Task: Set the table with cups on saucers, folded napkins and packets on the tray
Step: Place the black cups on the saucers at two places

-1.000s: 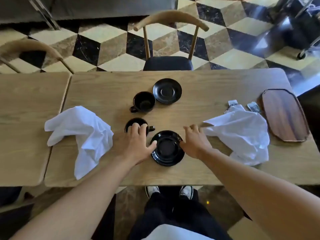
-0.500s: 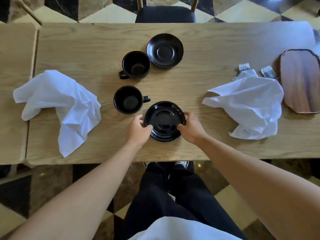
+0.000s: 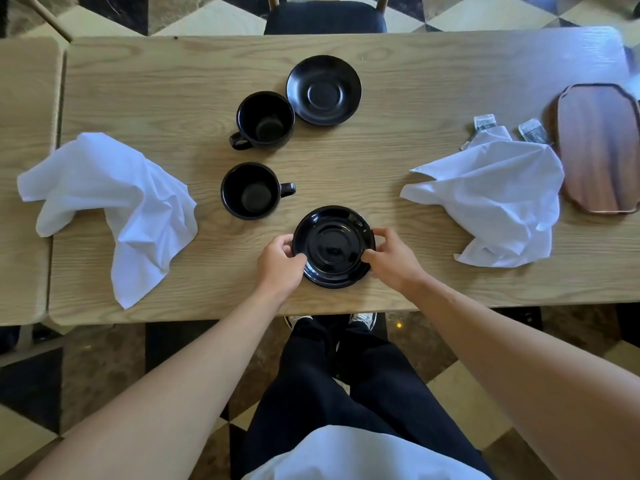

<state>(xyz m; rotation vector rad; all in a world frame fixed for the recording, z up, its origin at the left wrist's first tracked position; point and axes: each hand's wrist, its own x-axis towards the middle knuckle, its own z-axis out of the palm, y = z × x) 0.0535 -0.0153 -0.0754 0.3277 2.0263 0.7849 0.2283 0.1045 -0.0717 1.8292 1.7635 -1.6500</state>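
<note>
Black and glossy with ringed centre, the near saucer point(image 3: 333, 247) is pinched by left hand point(image 3: 280, 264) and right hand point(image 3: 393, 258).

Near black saucer point(image 3: 334, 246) lies flat, near cup point(image 3: 250, 190) beside it; far cup point(image 3: 265, 118) touches far saucer point(image 3: 324, 90); two crumpled white napkins point(image 3: 114, 206) point(image 3: 491, 199); packets point(image 3: 485, 122) beside empty wooden tray point(image 3: 601, 147)
</note>
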